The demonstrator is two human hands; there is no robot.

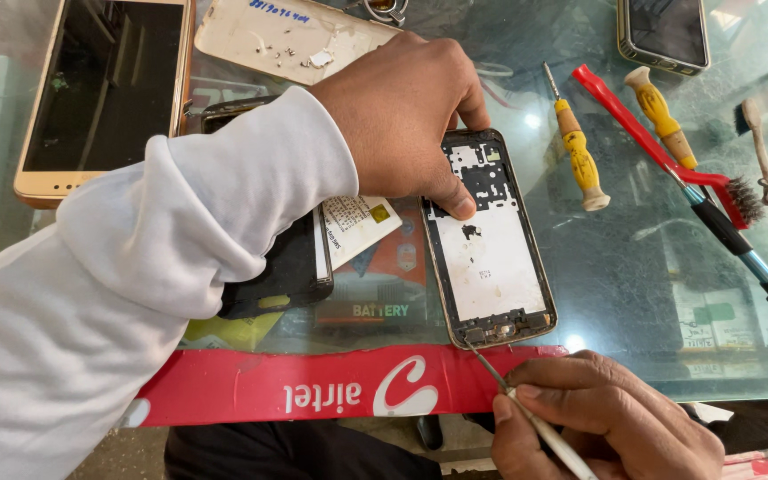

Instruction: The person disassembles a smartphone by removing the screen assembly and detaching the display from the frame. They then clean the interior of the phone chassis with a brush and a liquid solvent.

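Glass-topped workbench (633,293), green-tinted and see-through, carried the whole layout, with printed packaging visible beneath the pane. Left hand (406,111), in a white long sleeve, was pressed flat on the opened gold-rimmed phone chassis (491,244); thumb and forefinger pinned its upper end, apparently so the frame would not slide under the tool. Right hand (602,418) had its fingers closed in a pen grip round a thin white-handled metal probe (526,409), whose tip met the chassis at the bottom edge, near the port; the low slant suits fine prying or scraping. Chassis lay face-open, pale inner plate upward, directly between the two hands. Just under the left palm sat a white rectangular label card (357,227) with a small yellow square, partly over a black slab-shaped battery (282,271). Below the glass there, an orange and dark box (384,284) showed. Along the near edge, just ahead of the right fingertips, ran a red paper strip with white lettering (313,387). Beyond the left knuckles: a cream back cover (286,40) with blue handwriting, a gold phone (104,93). Well right of the fingers: yellow-handled screwdriver (577,151), red-handled wire brush (668,151), blue-black driver (740,249).
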